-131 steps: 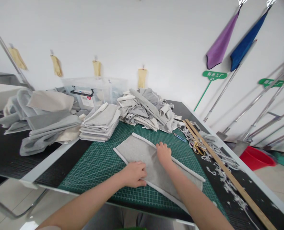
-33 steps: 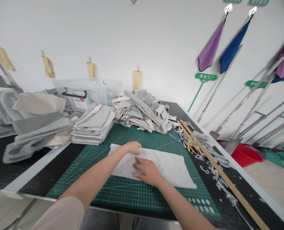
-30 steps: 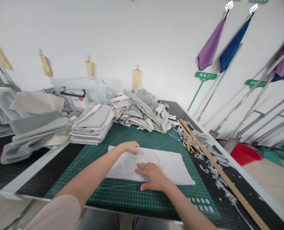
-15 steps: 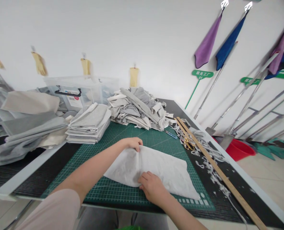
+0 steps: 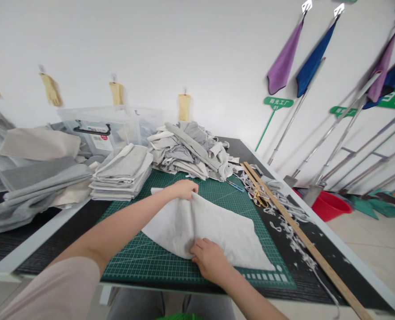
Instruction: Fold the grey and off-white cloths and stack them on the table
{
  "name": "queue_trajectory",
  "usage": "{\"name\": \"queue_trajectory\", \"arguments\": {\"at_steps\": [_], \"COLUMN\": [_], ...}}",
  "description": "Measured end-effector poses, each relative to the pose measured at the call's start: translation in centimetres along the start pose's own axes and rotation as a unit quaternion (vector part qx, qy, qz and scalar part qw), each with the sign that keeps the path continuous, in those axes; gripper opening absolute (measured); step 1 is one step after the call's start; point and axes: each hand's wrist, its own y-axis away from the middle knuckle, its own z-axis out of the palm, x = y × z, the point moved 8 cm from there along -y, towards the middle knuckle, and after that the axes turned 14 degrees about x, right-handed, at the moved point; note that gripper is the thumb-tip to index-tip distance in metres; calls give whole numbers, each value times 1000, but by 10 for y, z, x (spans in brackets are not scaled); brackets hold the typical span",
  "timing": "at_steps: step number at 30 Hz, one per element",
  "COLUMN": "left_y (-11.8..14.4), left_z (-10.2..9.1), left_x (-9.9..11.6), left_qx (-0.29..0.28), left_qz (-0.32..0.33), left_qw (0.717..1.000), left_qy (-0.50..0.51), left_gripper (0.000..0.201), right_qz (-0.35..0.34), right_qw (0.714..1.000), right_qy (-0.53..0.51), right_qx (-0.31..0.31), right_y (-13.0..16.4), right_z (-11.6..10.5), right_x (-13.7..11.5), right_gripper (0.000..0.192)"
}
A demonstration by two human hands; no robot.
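Note:
A pale grey-white piece of cloth (image 5: 227, 226) lies across the green cutting mat (image 5: 134, 262), with a raised crease running between my hands. My left hand (image 5: 186, 190) pinches the cloth at its far edge, fingers closed, and lifts that edge a little. At the near edge, my right hand (image 5: 211, 260) grips the same crease with bent fingers. The left part of the cloth bulges up off the mat, while the right part lies fairly flat. Part of the left portion is hidden behind my left forearm.
A neat stack of folded cloths (image 5: 120, 173) stands left of the mat, beside a loose fabric heap (image 5: 40, 173). Behind are a clear plastic box (image 5: 100, 133) and a scrap pile (image 5: 191, 151). Rightward lie a blue cutter (image 5: 235, 186), scissors (image 5: 259, 198) and a long wooden ruler (image 5: 300, 235).
My left hand has risen slightly and moved away from me, raising the cloth's far edge and sharpening the crease. My right hand stays almost in place. The view has shifted a little.

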Motion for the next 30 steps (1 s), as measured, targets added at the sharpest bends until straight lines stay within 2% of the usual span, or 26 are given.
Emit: {"name": "queue_trajectory", "arguments": {"at_steps": [4,6,9,12,14,16,19,21,23,25,26,28,30], "left_y": [9,15,21,34,47,59,71,73,73,72,71,69,71], "left_z": [-31,-43,-54,-68,-83,-98,-117,-125,-128,-126,-123,-117,-112], "left_x": [15,26,43,65,81,94,107,110,112,110,107,100,94], "left_qx": [146,199,208,204,228,250,270,280,277,260,242,183,110], "left_qz": [40,55,78,138,182,219,242,228,210,180,159,116,95], "left_qw": [985,974,973,967,950,926,909,915,926,939,949,972,989], "left_qy": [-86,-94,-62,-62,-115,-177,-205,-180,-148,-131,-125,-96,-37], "left_gripper": [20,18,11,11,15,17,15,14,12,7,6,20,33], "right_qz": [6,12,25,39,33,29,62,74,67,74,86,116,150], "right_qw": [1000,1000,1000,999,995,977,912,900,915,919,914,894,884], "right_qy": [1,-3,-15,-30,-62,-101,-102,-96,-117,-125,-111,-50,10], "right_qx": [-3,-1,4,19,70,187,393,419,381,366,381,430,443], "right_y": [-1,-3,-4,-3,-3,-4,-1,-9,-25,-35,-35,-30,-24], "right_z": [2,3,6,-1,-23,-66,-141,-167,-171,-169,-170,-176,-181], "right_x": [2,4,6,10,12,16,27,29,28,28,30,35,42], "right_gripper": [11,11,11,12,12,12,20,41,45,29,21,13,8]}}
